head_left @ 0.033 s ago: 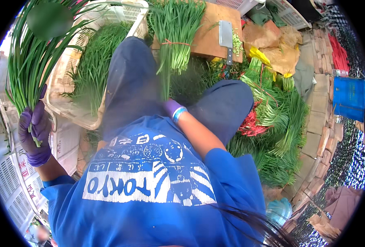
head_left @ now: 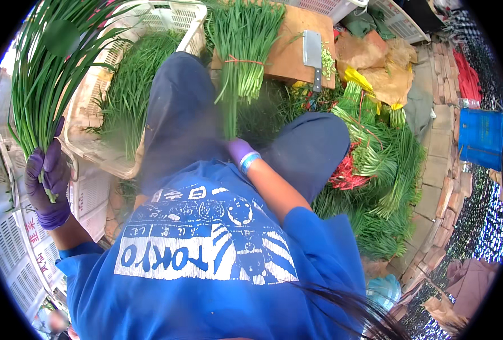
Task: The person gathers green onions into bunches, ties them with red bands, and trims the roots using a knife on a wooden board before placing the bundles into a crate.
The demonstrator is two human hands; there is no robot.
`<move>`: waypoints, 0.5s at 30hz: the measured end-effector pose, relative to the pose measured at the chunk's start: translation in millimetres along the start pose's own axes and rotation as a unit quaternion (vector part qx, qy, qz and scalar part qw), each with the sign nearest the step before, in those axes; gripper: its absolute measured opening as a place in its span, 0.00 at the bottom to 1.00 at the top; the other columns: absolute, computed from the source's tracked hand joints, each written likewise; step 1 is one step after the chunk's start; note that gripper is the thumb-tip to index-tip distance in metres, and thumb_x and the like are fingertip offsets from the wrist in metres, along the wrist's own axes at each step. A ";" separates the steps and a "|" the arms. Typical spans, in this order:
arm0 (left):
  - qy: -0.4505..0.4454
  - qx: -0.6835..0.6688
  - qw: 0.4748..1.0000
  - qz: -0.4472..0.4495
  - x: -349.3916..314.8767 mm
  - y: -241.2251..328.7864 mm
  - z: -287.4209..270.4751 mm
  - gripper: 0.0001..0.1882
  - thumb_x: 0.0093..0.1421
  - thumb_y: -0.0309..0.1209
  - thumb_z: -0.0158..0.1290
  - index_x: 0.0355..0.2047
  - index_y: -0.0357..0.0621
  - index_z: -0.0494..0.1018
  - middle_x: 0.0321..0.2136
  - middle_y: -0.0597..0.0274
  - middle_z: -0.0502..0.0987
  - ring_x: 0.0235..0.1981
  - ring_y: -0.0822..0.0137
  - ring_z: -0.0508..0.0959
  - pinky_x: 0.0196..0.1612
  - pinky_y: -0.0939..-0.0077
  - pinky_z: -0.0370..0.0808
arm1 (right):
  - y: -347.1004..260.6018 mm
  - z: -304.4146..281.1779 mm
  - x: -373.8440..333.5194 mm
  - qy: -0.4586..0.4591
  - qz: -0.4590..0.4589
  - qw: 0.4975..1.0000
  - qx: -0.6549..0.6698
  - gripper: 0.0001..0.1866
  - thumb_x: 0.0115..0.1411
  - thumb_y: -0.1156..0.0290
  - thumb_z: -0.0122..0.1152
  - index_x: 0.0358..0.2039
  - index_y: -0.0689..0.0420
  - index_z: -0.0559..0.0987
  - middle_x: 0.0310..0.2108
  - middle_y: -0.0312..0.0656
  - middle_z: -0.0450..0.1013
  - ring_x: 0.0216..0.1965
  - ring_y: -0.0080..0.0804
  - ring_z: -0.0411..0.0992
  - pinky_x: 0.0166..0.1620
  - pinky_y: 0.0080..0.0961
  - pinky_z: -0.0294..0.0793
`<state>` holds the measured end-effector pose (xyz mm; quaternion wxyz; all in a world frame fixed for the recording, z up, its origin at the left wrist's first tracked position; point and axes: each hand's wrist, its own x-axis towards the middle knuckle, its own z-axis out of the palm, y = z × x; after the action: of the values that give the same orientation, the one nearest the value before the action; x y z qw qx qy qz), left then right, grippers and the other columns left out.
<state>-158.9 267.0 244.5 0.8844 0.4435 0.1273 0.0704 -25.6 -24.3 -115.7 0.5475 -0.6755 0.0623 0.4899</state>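
My left hand (head_left: 48,178), in a purple glove, is closed around the lower stalks of a large bunch of Chinese chives (head_left: 39,105), its leaves fanning upward at the far left. Between my knees, my right hand (head_left: 240,151), gloved in purple too, is closed on the lower end of a thin clump of chives (head_left: 229,116). This clump looks blurred, and most of the fingers are hidden. Just beyond it, a chive bundle tied with a red band (head_left: 244,60) rests at the edge of a wooden board (head_left: 296,34). A cleaver (head_left: 312,51) lies on that board beside chopped pale stalk ends.
A white plastic crate (head_left: 78,127) with loose chives stands by my left leg. To the right lie piled tied chives (head_left: 387,181) and red bands (head_left: 347,173). Brown wrapping (head_left: 376,54), brick edging (head_left: 441,198) and a blue container (head_left: 481,136) are farther right. White crates (head_left: 19,243) stack at left.
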 end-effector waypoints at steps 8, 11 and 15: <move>0.143 0.312 0.938 0.050 39.3 -71.6 12.6 0.12 0.52 0.30 0.47 0.35 0.35 0.68 0.19 0.66 0.69 0.12 0.78 0.65 0.14 0.85 0.63 | -119.0 -53.2 -209.2 -0.183 -0.292 0.814 0.467 0.21 0.60 0.65 0.44 0.52 0.61 0.62 0.32 0.34 0.69 0.09 0.13 0.50 0.13 0.10 0.49; 0.052 0.311 0.946 -0.075 62.8 -110.5 73.5 0.10 0.45 0.23 0.50 0.30 0.40 0.71 0.24 0.61 0.75 0.18 0.72 0.74 0.20 0.82 0.69 | -130.2 -50.9 -221.3 -0.163 -0.265 0.811 0.495 0.34 0.54 0.53 0.53 0.56 0.58 0.57 0.27 0.32 0.67 0.10 0.12 0.51 0.13 0.10 0.48; -0.210 0.652 0.728 -0.025 72.8 -196.7 140.3 0.32 0.49 0.30 0.48 0.54 0.38 0.53 0.25 0.52 0.72 0.24 0.60 0.75 0.24 0.73 0.71 | -102.0 -29.4 -202.1 -0.101 -0.252 0.904 0.330 0.48 0.42 0.46 0.62 0.58 0.58 0.55 0.44 0.34 0.66 0.24 0.20 0.66 0.28 0.12 0.67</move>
<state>-46.6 59.4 155.4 0.3830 0.9112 -0.0357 -0.1472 -48.3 -99.2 98.8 0.8477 -0.3960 -0.0075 0.3529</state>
